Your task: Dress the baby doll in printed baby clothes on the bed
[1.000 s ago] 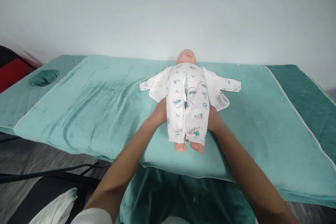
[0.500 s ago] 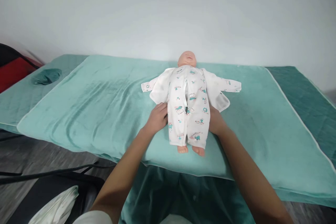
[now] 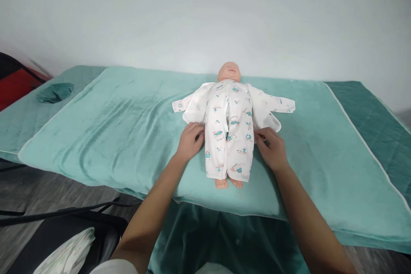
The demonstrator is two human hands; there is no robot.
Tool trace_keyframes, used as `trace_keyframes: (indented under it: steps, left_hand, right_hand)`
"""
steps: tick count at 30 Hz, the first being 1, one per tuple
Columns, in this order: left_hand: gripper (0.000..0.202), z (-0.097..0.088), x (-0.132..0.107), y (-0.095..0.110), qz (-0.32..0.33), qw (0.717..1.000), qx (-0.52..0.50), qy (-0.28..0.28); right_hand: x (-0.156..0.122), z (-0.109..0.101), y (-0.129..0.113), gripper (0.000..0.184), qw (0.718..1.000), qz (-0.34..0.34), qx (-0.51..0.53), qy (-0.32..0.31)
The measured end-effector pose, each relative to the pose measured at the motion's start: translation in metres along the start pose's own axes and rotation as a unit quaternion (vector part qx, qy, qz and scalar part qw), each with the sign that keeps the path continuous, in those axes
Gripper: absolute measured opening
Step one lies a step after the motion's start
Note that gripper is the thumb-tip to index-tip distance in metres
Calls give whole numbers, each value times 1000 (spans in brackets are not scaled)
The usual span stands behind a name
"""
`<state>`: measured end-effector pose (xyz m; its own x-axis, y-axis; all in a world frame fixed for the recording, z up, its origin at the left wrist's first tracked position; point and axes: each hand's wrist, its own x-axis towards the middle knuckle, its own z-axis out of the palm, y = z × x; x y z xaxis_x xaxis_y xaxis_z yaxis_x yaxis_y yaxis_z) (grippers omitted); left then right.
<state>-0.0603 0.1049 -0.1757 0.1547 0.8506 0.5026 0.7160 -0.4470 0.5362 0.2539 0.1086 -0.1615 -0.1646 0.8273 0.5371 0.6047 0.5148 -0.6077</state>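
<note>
A baby doll (image 3: 229, 72) lies on its back on a teal blanket (image 3: 128, 128), head toward the wall, bare feet toward me. It wears a white printed romper (image 3: 229, 137) with the sleeves spread out flat to both sides. My left hand (image 3: 190, 141) rests at the romper's left side by the hip, fingers curled against the cloth. My right hand (image 3: 271, 147) sits at the romper's right side, fingers bent and touching the fabric edge. Neither hand lifts anything.
The blanket covers a padded table (image 3: 369, 111) with a darker green quilted cover. A small dark green cloth (image 3: 54, 93) lies at the far left. A red and black object (image 3: 14, 83) stands beyond it. A black cable (image 3: 58, 210) and a white bundle (image 3: 69, 254) are on the floor.
Both hands have slid out from under the doll's hips and now lie beside the romper on top of the blanket. The doll has settled slightly lower.
</note>
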Motion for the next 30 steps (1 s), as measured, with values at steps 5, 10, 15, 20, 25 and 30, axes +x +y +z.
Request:
trace_keyframes:
  steps: [5, 10, 15, 20, 25, 30]
  left_hand:
    - [16, 4, 16, -33, -193, 974, 67, 100]
    - [37, 5, 29, -53, -278, 941, 148, 121]
    - [47, 5, 31, -44, -313, 924, 179, 130]
    - [37, 6, 33, -39, -338, 911, 189, 138]
    - [21, 4, 33, -37, -346, 911, 186, 126]
    - [16, 1, 28, -44, -303, 934, 120, 144]
  right_hand:
    - [25, -6, 40, 29, 972, 145, -159, 90]
    - [47, -21, 58, 48, 926, 274, -259, -5]
    - [82, -27, 44, 25, 927, 357, -104, -39]
    - [105, -14, -32, 27, 964, 211, 158, 38]
    - [93, -14, -95, 14, 944, 80, 52, -317]
    - [89, -22, -76, 18, 952, 127, 163, -225]
